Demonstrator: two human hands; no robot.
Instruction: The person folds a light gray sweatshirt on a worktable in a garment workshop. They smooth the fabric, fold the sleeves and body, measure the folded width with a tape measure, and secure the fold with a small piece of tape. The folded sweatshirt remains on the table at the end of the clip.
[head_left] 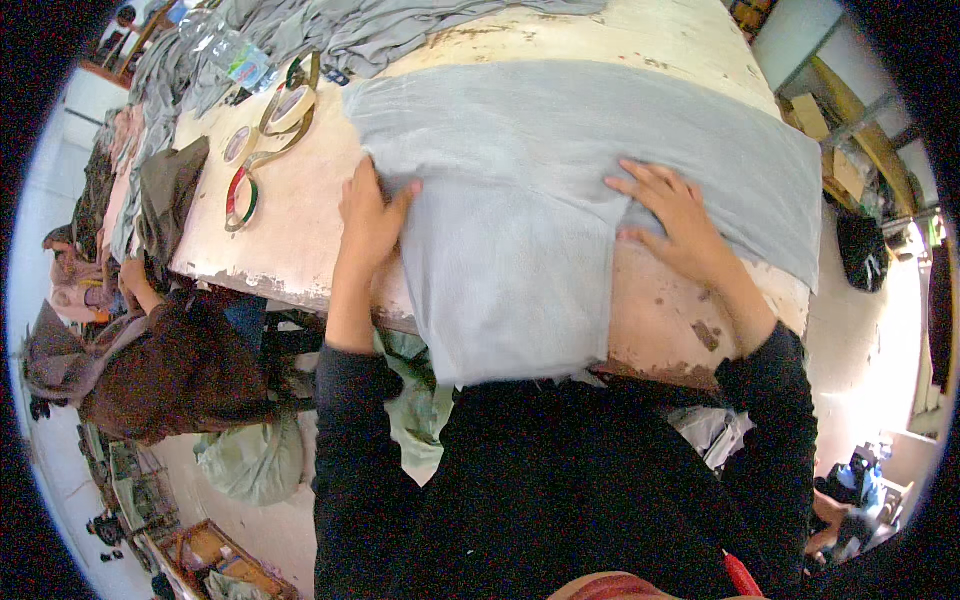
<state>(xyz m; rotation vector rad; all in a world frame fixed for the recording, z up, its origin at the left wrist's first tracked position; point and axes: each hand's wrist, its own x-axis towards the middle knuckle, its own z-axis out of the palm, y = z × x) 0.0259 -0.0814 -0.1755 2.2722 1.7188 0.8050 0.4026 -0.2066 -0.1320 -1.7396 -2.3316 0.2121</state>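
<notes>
A light grey-blue piece of cloth (520, 270) lies spread on the worn table (660, 335), with its lower part hanging toward me over the near edge. Its upper part stretches wide to the right. My left hand (375, 210) rests at the cloth's left edge, thumb and fingers apart. On the right, my right hand (670, 210) is spread with its fingertips on the cloth, near the inner corner where the narrow and wide parts meet. Neither hand grips the fabric.
Rolls of tape (290, 108) and a measuring tape (240, 198) lie to the left. Behind them are a plastic bottle (240, 60) and heaped grey cloth (340, 35). A person in dark clothes (180, 370) works at the table's left side. Boxes (840, 175) stand at right.
</notes>
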